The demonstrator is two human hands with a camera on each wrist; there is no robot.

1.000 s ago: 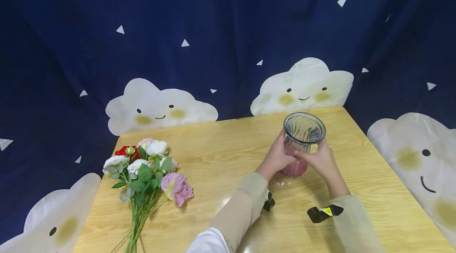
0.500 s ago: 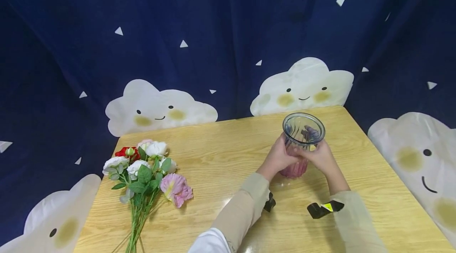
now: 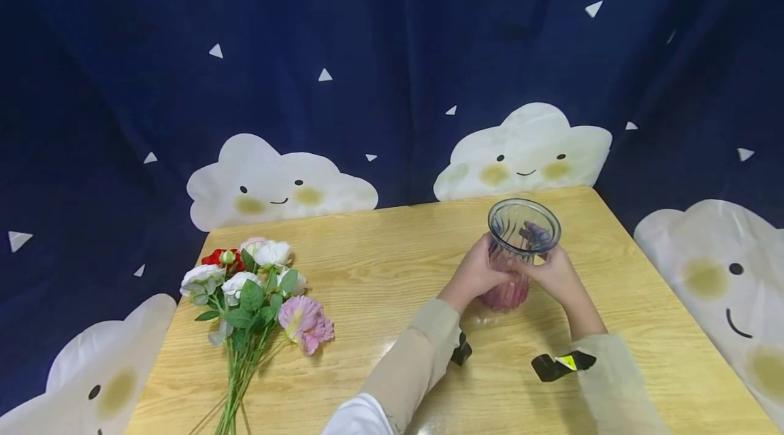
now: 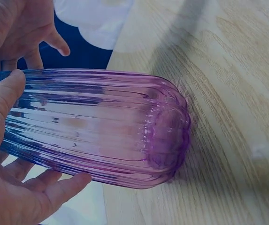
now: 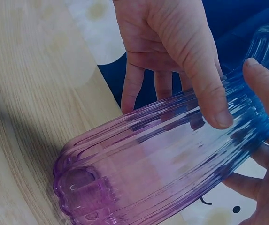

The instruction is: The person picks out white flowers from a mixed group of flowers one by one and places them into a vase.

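A ribbed glass vase (image 3: 507, 293), blue at the rim and pink-purple at the base, stands upright toward the back right of the table. My left hand (image 3: 479, 268) grips its left side, thumb across the front. From the right, my right hand (image 3: 559, 276) holds it, with that thumb also on the near side. Seen from the left wrist, the vase (image 4: 101, 131) lies sideways in the picture, the left hand (image 4: 26, 197) below it and the right hand (image 4: 21, 33) above. The right wrist view shows the purple base (image 5: 82, 192) close over the wood.
A bunch of artificial flowers (image 3: 251, 305), white, red and pink with long green stems, lies at the table's left. The wooden table (image 3: 380, 271) ends at a dark blue curtain (image 3: 367, 26) with white cloud shapes (image 3: 527, 149).
The head view has shifted slightly. A dark purple patch now shows inside the vase's right side, fainter a second ago. Both hands keep their hold on the vase.
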